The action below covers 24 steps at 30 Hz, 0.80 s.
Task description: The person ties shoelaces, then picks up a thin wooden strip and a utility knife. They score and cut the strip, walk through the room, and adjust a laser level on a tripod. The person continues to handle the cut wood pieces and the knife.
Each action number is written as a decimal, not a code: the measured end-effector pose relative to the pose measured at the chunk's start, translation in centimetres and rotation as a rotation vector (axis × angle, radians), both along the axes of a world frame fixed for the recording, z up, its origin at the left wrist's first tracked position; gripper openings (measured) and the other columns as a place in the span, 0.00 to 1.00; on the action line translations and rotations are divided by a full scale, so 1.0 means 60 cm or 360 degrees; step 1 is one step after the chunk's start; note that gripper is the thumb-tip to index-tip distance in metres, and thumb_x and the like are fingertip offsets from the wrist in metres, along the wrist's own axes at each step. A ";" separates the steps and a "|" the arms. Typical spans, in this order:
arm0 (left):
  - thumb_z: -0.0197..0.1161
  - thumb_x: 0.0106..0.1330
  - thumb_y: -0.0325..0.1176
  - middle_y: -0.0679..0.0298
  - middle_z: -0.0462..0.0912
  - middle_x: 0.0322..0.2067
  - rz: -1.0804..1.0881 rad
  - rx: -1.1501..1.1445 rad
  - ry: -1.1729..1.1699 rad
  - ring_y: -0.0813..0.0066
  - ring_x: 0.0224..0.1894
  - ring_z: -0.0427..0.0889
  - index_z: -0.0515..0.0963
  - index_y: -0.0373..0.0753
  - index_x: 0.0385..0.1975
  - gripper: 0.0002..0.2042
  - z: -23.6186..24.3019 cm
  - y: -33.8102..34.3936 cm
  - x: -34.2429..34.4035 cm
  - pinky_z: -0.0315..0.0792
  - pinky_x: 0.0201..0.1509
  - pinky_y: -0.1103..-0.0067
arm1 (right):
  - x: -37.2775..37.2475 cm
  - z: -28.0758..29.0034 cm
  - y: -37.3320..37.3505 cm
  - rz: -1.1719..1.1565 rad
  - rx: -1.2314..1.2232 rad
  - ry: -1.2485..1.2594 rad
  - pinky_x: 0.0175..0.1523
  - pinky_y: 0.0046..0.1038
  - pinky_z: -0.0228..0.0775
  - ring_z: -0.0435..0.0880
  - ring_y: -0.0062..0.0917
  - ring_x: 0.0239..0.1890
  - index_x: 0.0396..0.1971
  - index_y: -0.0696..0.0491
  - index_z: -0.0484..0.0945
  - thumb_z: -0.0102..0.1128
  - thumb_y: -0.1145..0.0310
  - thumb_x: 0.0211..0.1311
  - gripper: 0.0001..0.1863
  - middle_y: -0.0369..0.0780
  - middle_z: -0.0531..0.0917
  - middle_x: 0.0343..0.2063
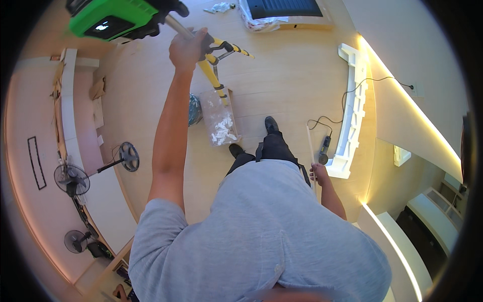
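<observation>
My left hand [188, 49] reaches far forward and is closed round the upper part of a yellow and black tripod [209, 74], by its silver centre pole [179, 26]. On top of that pole sits a boxy green and black device [113, 19] with a small lit display, partly cut off by the dark rim of the picture. Down at my right side, my right hand [320, 173] has its fingers wrapped round a long, thin, pale strip [310, 146] that points forward. A corded dark power tool [324, 150] lies on the floor just beyond that hand.
A box with white scraps [221, 128] and a blue-grey bucket [194, 109] stand ahead of my feet. To the right lies a long white moulded piece [349, 110], with a black cable [370, 79] running to the wall. Standing fans [72, 179] are at left.
</observation>
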<state>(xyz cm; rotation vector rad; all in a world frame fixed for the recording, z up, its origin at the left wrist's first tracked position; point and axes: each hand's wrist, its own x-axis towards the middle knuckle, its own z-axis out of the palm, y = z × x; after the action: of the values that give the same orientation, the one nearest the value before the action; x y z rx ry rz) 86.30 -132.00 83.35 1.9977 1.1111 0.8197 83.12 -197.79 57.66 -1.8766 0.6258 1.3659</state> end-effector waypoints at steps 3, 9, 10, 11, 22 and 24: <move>0.77 0.55 0.54 0.58 0.89 0.35 -0.0003 0.0072 0.0111 0.71 0.36 0.88 0.84 0.34 0.50 0.31 -0.063 -0.015 0.089 0.79 0.45 0.75 | -0.008 0.006 -0.045 -0.0131 -0.0044 -0.0007 0.30 0.32 0.77 0.80 0.26 0.27 0.44 0.55 0.76 0.58 0.55 0.73 0.16 0.38 0.79 0.33; 0.76 0.53 0.60 0.57 0.89 0.39 0.0066 0.0042 0.0433 0.63 0.43 0.88 0.85 0.41 0.50 0.32 -0.217 -0.046 0.211 0.78 0.49 0.70 | -0.016 0.028 -0.120 -0.0288 -0.0151 0.0003 0.28 0.30 0.76 0.80 0.25 0.26 0.46 0.54 0.75 0.57 0.56 0.74 0.15 0.38 0.79 0.32; 0.74 0.53 0.63 0.56 0.89 0.39 0.0078 0.0071 0.0390 0.60 0.43 0.88 0.85 0.42 0.49 0.32 -0.246 -0.050 0.224 0.78 0.50 0.68 | -0.014 0.032 -0.129 -0.0299 -0.0122 0.0009 0.29 0.30 0.77 0.80 0.25 0.27 0.47 0.54 0.75 0.57 0.56 0.74 0.15 0.37 0.79 0.33; 0.72 0.54 0.65 0.57 0.89 0.39 0.0116 0.0076 0.0474 0.59 0.43 0.88 0.85 0.42 0.49 0.33 -0.273 -0.054 0.235 0.78 0.50 0.67 | -0.013 0.036 -0.136 -0.0299 -0.0140 0.0017 0.30 0.30 0.77 0.80 0.24 0.27 0.48 0.53 0.75 0.56 0.56 0.74 0.16 0.37 0.79 0.33; 0.66 0.54 0.70 0.56 0.87 0.45 0.0069 -0.0210 0.0702 0.56 0.50 0.86 0.86 0.44 0.48 0.35 -0.439 -0.051 0.307 0.77 0.53 0.64 | 0.003 0.051 -0.181 -0.0315 -0.0308 0.0037 0.30 0.28 0.77 0.80 0.22 0.27 0.50 0.54 0.76 0.57 0.57 0.74 0.16 0.36 0.80 0.33; 0.70 0.53 0.66 0.58 0.87 0.45 0.0185 -0.0011 0.0677 0.57 0.49 0.86 0.86 0.46 0.48 0.32 -0.449 -0.034 0.326 0.77 0.53 0.65 | 0.007 0.045 -0.176 -0.0294 -0.0337 0.0048 0.30 0.28 0.77 0.80 0.22 0.27 0.50 0.54 0.77 0.57 0.57 0.74 0.16 0.36 0.80 0.33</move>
<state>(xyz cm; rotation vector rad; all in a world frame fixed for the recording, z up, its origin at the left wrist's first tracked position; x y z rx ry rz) 105.87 -134.05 56.40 2.1765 1.4752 0.4520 83.57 -208.32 60.37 -1.9104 0.9668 1.2503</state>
